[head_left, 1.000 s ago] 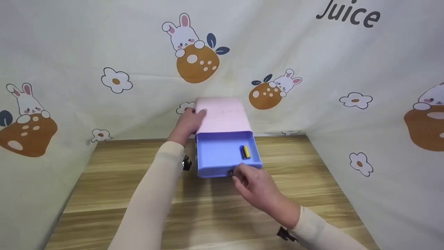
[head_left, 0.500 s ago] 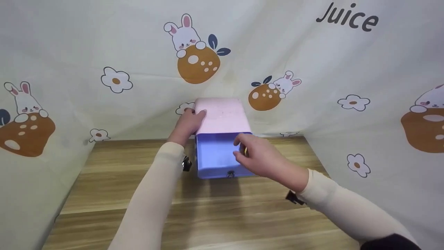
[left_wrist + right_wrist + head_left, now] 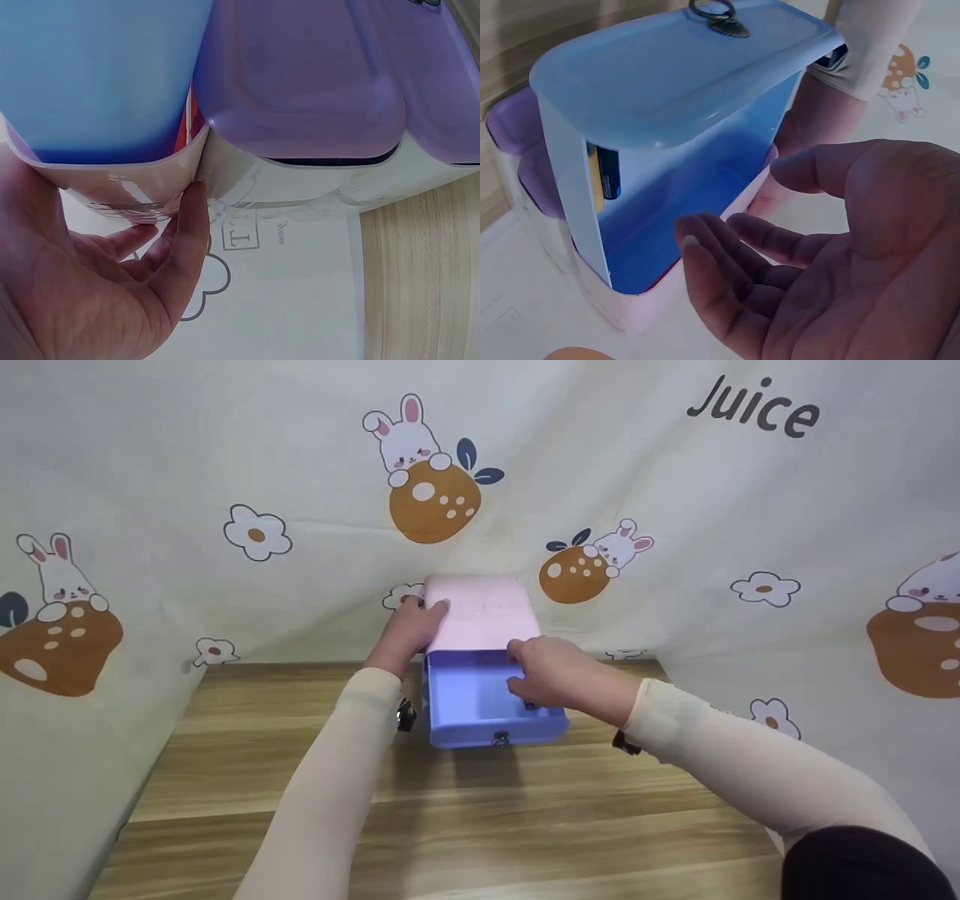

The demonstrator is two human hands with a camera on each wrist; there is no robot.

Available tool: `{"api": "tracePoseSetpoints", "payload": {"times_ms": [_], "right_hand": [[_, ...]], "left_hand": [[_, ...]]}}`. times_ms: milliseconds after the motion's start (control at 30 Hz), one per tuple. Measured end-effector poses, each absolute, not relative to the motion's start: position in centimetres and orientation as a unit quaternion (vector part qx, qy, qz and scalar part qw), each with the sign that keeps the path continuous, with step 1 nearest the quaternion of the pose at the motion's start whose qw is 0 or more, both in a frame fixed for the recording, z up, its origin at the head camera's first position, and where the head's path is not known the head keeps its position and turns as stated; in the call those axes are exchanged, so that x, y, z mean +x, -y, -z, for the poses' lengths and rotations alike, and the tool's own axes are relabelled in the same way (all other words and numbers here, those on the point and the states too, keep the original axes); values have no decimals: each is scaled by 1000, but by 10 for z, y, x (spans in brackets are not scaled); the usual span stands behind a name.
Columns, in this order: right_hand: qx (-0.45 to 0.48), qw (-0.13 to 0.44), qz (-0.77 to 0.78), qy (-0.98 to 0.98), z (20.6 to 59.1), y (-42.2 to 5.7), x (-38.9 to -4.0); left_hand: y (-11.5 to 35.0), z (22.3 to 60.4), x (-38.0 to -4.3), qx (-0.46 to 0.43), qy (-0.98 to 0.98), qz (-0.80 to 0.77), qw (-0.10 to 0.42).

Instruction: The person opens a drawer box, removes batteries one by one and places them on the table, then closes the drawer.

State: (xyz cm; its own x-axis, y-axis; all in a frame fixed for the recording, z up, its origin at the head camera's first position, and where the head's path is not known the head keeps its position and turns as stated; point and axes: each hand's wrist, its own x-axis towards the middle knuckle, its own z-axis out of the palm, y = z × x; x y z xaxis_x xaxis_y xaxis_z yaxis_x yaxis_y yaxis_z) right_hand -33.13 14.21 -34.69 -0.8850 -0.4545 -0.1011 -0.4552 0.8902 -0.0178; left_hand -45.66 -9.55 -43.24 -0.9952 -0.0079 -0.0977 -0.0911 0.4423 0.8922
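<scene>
A pink-topped drawer cabinet (image 3: 480,611) stands against the back wall, its blue drawer (image 3: 461,733) pulled out. My left hand (image 3: 409,631) holds the cabinet's left side, thumb on the top edge; in the left wrist view its fingers bend along the casing. My right hand (image 3: 562,671) hovers over the drawer's right part, fingers loosely bent with a gap to the thumb and nothing between them. Inside, a yellow battery (image 3: 595,178) and a dark battery (image 3: 610,174) lie against the drawer's side in the right wrist view; the hand mostly hides them in the head view.
Purple drawers (image 3: 300,82) sit closed below the blue one in the left wrist view. A metal ring pull (image 3: 501,739) is on the blue drawer's front. Wooden tabletop (image 3: 330,817) stretches in front; a printed cloth (image 3: 322,450) forms the walls.
My right hand has left the drawer's ring pull and moved up and back over the drawer's right side, covering the batteries. The left hand stays on the cabinet.
</scene>
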Motion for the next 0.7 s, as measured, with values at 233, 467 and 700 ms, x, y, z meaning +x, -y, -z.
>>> {"api": "tracePoseSetpoints", "payload": {"times_ms": [233, 467, 700], "right_hand": [[-197, 95, -65, -974, 347, -129, -341], [-192, 112, -93, -970, 358, -122, -350], [-201, 97, -97, -970, 362, -120, -356]], "left_hand": [[94, 431, -456, -35, -849, -525, 48], [94, 433, -455, -42, -848, -526, 53], [95, 431, -454, -37, -851, -522, 45]]}}
